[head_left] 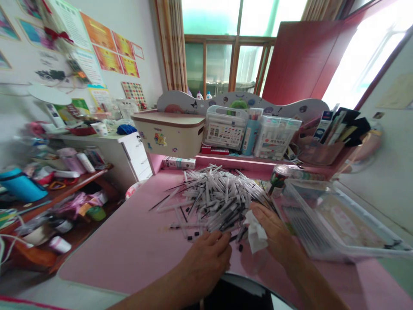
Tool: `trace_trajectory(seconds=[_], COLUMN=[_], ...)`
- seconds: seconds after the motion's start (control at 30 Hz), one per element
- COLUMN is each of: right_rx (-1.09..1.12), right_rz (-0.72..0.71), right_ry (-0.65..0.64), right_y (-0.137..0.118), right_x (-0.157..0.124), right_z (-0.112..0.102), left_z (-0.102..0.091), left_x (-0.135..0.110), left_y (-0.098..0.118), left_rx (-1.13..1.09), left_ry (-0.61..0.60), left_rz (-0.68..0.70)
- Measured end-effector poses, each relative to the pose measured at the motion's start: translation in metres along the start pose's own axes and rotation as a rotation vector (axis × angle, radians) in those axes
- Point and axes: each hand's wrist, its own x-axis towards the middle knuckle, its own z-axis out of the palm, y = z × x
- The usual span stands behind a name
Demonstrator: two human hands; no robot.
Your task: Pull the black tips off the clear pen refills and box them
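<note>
A heap of pen parts [222,193], clear barrels, thin dark refills and black caps, is spread over the pink desk [129,241]. At the heap's near edge, my left hand [208,256] has its fingers curled down; what they hold, if anything, is hidden. My right hand [272,230] is closed on a crumpled white tissue [256,232] that hangs from its fingers, at the heap's right side. A few loose black caps [240,248] lie between the hands. Right of my right hand is a clear plastic box [322,254] with a row of pens inside.
Behind the box's left corner stands a can [278,178]. Along the back shelf are a lidded cream bin [171,135], clear marker cases [226,129] and a pink holder of pens [319,148]. Cluttered shelves [74,181] stand to the left.
</note>
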Motion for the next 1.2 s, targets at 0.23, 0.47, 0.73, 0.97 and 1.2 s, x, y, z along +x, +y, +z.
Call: trace_trajectory(seconds=[0.23,0.47,0.73,0.97,1.2], right_rx=[0.052,0.207,0.281,0.147,-0.105], right_rz=[0.006,0.076,0.056,-0.095,-0.202], right_ry=[-0.132,-0.210,-0.167,-0.171,-0.190], right_y=[0.004,0.003,0.008,0.013,0.015], right_x=[-0.003,-0.006,-0.001,-0.002,-0.009], right_z=[0.000,0.001,0.008,0.016,0.020], left_z=[-0.005,-0.008,-0.031,-0.013,-0.008], left_x=[0.003,0.000,0.019,0.043,0.040], left_y=[0.005,0.012,0.035,0.043,0.030], left_rx=[0.012,-0.029,-1.074,-1.700,-1.182], left_ry=[0.063,0.192,0.064,0.407,0.482], left_rz=[-0.021,0.019,-0.473,-0.652,-0.745])
